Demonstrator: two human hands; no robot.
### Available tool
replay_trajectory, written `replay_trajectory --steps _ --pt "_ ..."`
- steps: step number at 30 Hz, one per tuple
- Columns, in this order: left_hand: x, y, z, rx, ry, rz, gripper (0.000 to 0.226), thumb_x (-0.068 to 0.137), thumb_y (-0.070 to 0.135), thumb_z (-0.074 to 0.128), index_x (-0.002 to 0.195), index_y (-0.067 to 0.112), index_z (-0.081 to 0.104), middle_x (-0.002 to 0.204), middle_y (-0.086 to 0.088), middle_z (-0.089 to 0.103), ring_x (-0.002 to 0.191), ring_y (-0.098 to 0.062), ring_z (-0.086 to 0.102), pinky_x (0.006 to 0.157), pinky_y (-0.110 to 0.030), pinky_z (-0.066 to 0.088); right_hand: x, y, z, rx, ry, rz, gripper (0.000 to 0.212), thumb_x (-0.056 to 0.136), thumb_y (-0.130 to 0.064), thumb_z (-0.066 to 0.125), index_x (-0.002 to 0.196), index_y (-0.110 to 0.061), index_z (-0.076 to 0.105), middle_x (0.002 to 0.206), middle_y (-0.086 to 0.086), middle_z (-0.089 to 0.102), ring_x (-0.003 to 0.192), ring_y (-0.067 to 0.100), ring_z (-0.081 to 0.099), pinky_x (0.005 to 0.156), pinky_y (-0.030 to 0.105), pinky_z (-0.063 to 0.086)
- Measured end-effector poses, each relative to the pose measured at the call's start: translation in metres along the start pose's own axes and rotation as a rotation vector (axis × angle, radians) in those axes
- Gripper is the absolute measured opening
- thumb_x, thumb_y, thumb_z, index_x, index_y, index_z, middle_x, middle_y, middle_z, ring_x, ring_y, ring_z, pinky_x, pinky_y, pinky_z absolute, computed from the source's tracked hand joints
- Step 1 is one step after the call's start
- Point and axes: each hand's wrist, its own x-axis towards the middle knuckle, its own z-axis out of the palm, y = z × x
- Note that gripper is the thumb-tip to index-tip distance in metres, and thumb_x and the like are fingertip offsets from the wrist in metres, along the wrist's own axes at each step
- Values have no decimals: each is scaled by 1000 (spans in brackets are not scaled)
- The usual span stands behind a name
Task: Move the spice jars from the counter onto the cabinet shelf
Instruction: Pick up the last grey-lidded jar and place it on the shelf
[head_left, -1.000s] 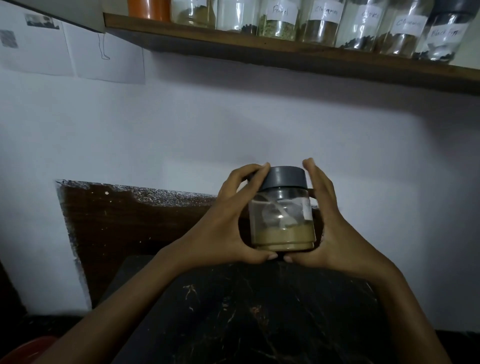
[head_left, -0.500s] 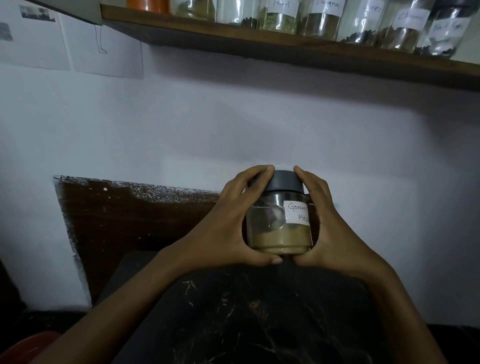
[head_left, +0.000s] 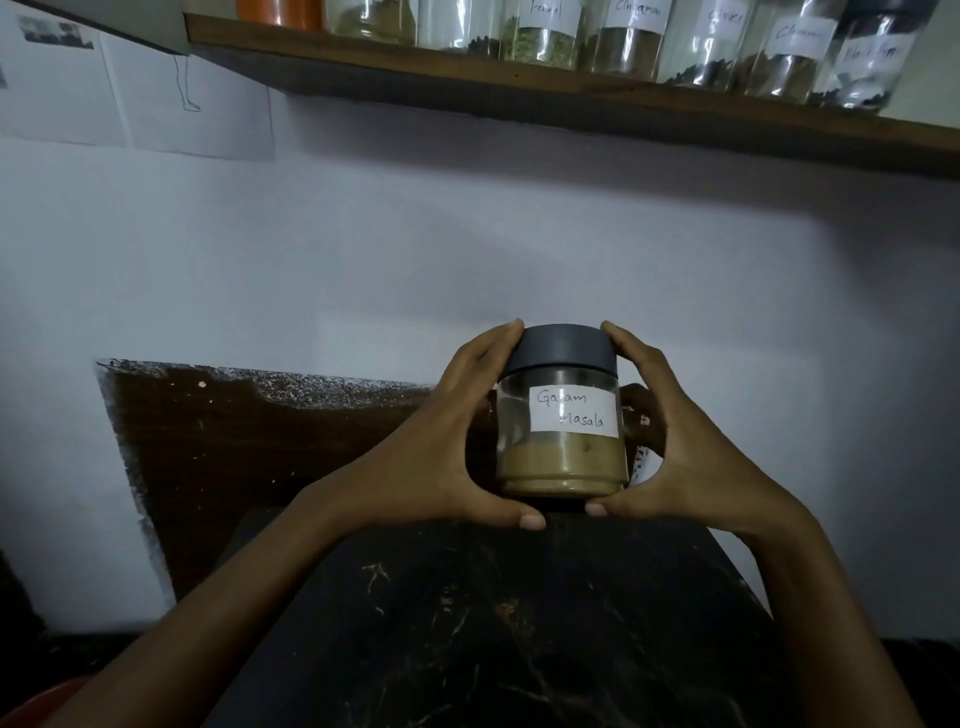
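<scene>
A glass spice jar (head_left: 561, 457) with a dark grey lid and a white label reading "Garam Masala" holds tan powder in its lower part. It is upright above the back of the dark counter (head_left: 493, 623). My left hand (head_left: 441, 447) clasps its left side and my right hand (head_left: 691, 457) its right side, thumbs under the base, fingertips at the lid. High above, the wooden shelf (head_left: 519, 98) carries a row of several labelled glass jars (head_left: 628, 36).
A white wall fills the middle of the view, with paper sheets (head_left: 135, 104) pinned at upper left. A dark brown board (head_left: 260, 457) leans behind the counter. An orange container (head_left: 275, 10) stands at the shelf's left end. Something red (head_left: 47, 701) shows at bottom left.
The jar has been turned in both hands so that its label now faces me. It sits slightly higher in view, and the shelf looks a little nearer.
</scene>
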Motion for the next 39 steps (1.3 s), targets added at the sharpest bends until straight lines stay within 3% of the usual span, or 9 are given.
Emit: replay_trajectory --steps 7,11,17,21,27,31,34,37,39 --pt "6 -2 0 17 22 -22 129 53 40 88 148 37 0 149 21 15 135 9 21 105 -5 24 -4 1 0 -86 36 -26 112 43 -45 82 127 -65 11 133 -36 20 119 -12 36 85 3 40" --pt "9 1 1 20 28 0 128 50 38 90 147 38 6 148 21 19 134 7 26 108 -13 29 -9 2 -3 -85 45 -8 114 44 -32 86 129 -58 15 130 -40 19 115 -16 37 81 2 41" --pt "24 8 4 21 0 18 126 50 40 90 146 40 9 145 24 21 133 10 27 106 -8 29 -14 1 -17 -120 75 14 113 42 -39 86 121 -71 12 134 -35 21 112 -11 42 80 7 45" --pt "43 17 10 41 -24 51 125 50 40 90 146 40 11 144 26 21 131 11 27 101 -4 29 -22 3 -36 -137 106 30 112 39 -49 83 124 -68 12 137 -31 22 116 -6 42 87 13 48" --pt "93 45 18 46 -44 159 122 50 40 90 146 38 14 141 28 23 130 9 30 103 -17 39 -31 2 -87 -168 172 16 115 40 -41 87 123 -69 13 139 -31 21 114 -7 44 81 9 47" --pt "138 74 15 174 -13 267 122 48 50 87 145 38 15 138 30 24 128 9 32 100 -14 39 -31 -6 -135 -251 220 -30 125 40 -37 93 133 -57 13 141 -27 21 113 -4 47 80 10 48" --pt "172 94 10 331 56 341 124 45 63 82 145 38 13 144 22 25 130 4 30 104 -29 40 -26 -17 -169 -318 278 -56 124 39 -39 88 133 -58 10 140 -25 22 112 -5 46 78 9 48" --pt "208 120 8 470 122 412 125 44 65 80 146 31 16 149 16 26 130 3 27 104 -24 31 -22 -23 -208 -406 338 -85 129 40 -37 90 132 -64 3 139 -28 21 111 -9 45 78 11 49" --pt "235 137 8 581 171 510 124 46 67 78 146 20 22 147 6 34 132 -7 32 109 -25 22 -17 -24 -235 -498 361 -97 134 44 -32 91 135 -60 -4 133 -31 18 108 -17 41 78 6 46"
